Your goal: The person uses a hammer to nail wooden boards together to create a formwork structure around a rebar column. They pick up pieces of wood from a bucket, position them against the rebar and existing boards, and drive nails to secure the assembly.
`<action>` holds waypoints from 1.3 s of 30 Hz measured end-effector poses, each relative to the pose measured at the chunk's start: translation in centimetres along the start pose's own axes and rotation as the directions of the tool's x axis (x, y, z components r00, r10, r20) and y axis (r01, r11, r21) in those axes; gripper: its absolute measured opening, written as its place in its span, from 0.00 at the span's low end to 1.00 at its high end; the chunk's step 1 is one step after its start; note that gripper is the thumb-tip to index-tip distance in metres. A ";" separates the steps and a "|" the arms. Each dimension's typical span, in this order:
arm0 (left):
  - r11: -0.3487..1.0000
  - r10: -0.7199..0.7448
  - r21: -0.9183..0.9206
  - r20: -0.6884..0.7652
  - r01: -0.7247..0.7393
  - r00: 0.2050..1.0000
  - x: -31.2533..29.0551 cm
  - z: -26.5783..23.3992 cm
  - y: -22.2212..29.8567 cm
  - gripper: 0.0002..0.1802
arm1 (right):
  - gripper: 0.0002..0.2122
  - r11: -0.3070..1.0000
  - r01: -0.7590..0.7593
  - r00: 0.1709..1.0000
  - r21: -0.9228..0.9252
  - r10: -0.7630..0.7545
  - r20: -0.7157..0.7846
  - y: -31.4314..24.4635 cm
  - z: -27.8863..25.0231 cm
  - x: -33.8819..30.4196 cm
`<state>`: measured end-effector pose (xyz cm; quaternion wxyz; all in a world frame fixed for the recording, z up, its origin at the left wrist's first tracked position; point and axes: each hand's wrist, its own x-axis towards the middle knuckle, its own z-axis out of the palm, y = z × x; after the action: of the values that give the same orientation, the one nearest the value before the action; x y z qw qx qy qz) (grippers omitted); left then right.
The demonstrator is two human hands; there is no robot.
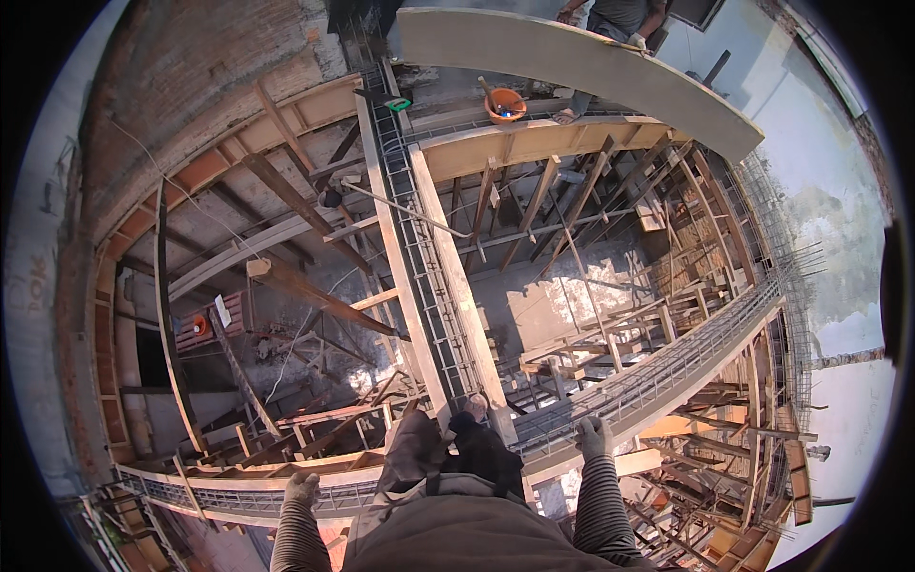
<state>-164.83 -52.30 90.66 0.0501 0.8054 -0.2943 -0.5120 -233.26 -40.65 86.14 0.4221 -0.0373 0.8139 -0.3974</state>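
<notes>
Cage (667,372) of rebar: laid in a curved trough of formwork (724,355), sweeping from lower left, past the knees, up to the right edge. A second, straight run of rebar (419,238) set between boards, leading away from the knees toward the far wall.

Step in hand, as judged: bracing in a crouch at the junction of the two runs, high over the floor (543,296).
- Right hand (593,437): gloved, set down on the cage top, just right of the knees. Fingers bent downward; whether closed round a bar or only pressing cannot be told.
- Left hand (302,488): gloved, resting on the trough's rim left of the knees. Fingers curled in; grip likewise not to be told.
- No tool seen in either hand.

Next move calls for: weight kept on the boards, not on loose bars; one hand planted before the other lifts; feet clear of tie wire.

Containers:
- Bucket (505,105), orange, standing on the far formwork, well apart from both hands. A handle juts from it; contents possibly wet mix, too small to confirm.

Nearby: slanted timber props (534,210) under the far beam; another worker (615,14) at the top edge, behind a curved concrete band (572,67).
</notes>
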 end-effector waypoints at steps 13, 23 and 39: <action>0.988 -0.058 -0.141 0.058 0.066 0.997 8.4 5.0 10.8 0.15 | 0.20 0.824 0.116 0.989 -0.554 -0.044 0.142 -6.7 10.6 7.9; 0.915 0.340 -0.102 -0.329 -0.391 0.881 22.2 -3.2 28.7 0.20 | 0.14 0.868 -0.144 0.986 -0.475 0.165 0.002 -9.0 12.5 8.7; 0.956 0.251 -0.111 -0.164 -0.271 0.954 40.4 -10.3 40.4 0.40 | 0.22 0.760 -0.206 0.976 -0.617 0.206 -0.072 -22.6 20.7 11.1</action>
<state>-160.91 -108.95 78.80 0.1926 0.7901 -0.3591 -0.4579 -231.70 -73.19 87.39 0.4275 -0.0844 0.8982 -0.0587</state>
